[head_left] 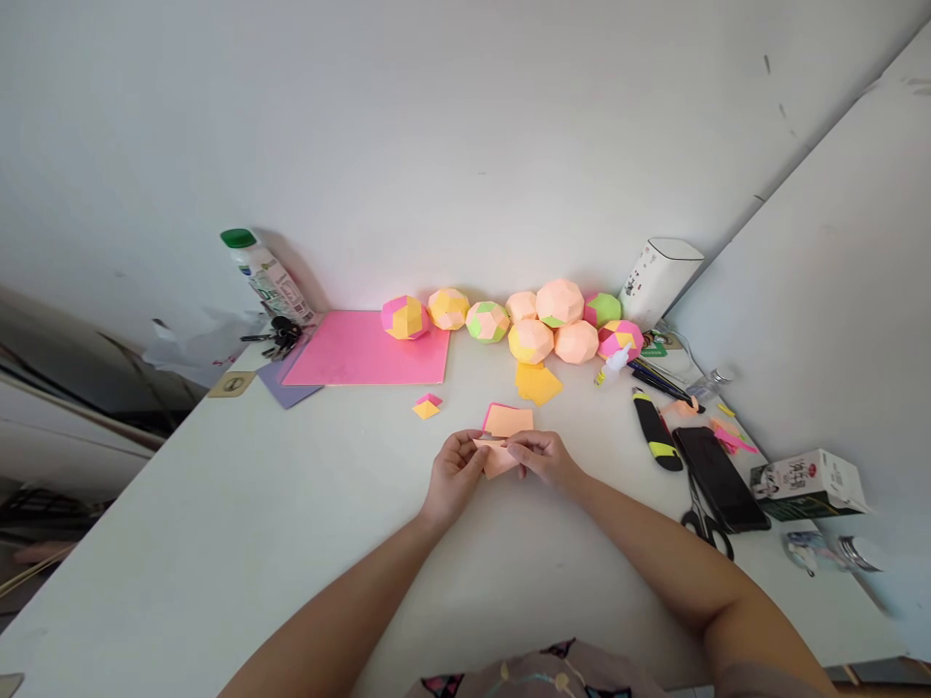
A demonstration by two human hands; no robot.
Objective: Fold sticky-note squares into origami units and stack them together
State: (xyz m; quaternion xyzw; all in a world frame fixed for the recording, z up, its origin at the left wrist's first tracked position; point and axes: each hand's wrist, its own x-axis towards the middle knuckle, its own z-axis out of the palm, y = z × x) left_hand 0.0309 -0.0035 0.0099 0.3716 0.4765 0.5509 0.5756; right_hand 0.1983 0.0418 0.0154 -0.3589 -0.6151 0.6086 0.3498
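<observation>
Between my fingers is a small peach sheet of paper point(498, 460), its upper edge partly folded over. My left hand point(457, 472) pinches its left side, and my right hand point(547, 458) grips the right side. Just beyond it lies a stack of peach paper squares point(510, 420) with a pink edge showing. Yellow paper squares point(538, 383) rest farther back. To the left sits a small folded pink and yellow paper piece point(428, 405). Several faceted paper balls point(530, 341) in peach, yellow, green and pink line the wall.
A pink board point(370, 354) lies at the back left, near a white bottle with a green cap point(269, 276). On the right are a box cutter point(657, 429), scissors point(704, 519), a black phone point(722, 478), a glue bottle point(615, 363) and a milk carton point(807, 485).
</observation>
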